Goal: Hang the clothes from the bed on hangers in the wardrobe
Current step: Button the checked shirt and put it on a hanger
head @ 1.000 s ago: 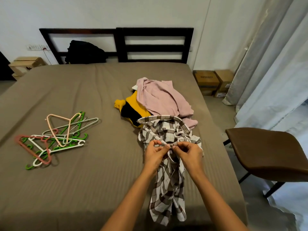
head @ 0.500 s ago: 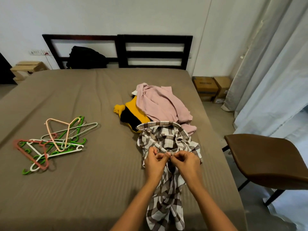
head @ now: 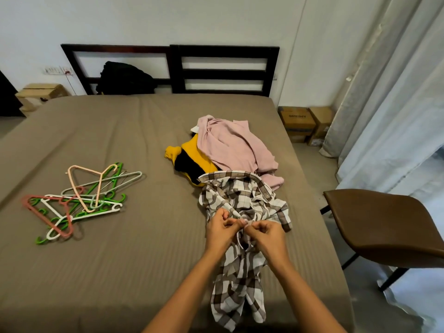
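Head view: your left hand (head: 222, 230) and right hand (head: 265, 235) pinch the plaid shirt (head: 240, 205) placket. Hangers (head: 79, 200) untouched; pink top (head: 230, 145), yellow garment (head: 192, 155) remain. Nothing hung.

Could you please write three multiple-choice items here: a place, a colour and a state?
1. Where do the hangers lie? A) on the bed B) in a basket C) on a shelf
2. What colour is the garment over the yellow garment? A) blue B) pink C) green
3. What are the left hand and right hand doing? A) lying flat B) gripping hangers C) pinching the checked shirt

1 A, lying on its cover; 2 B, pink garment overlaps it; 3 C, both pinch its front.
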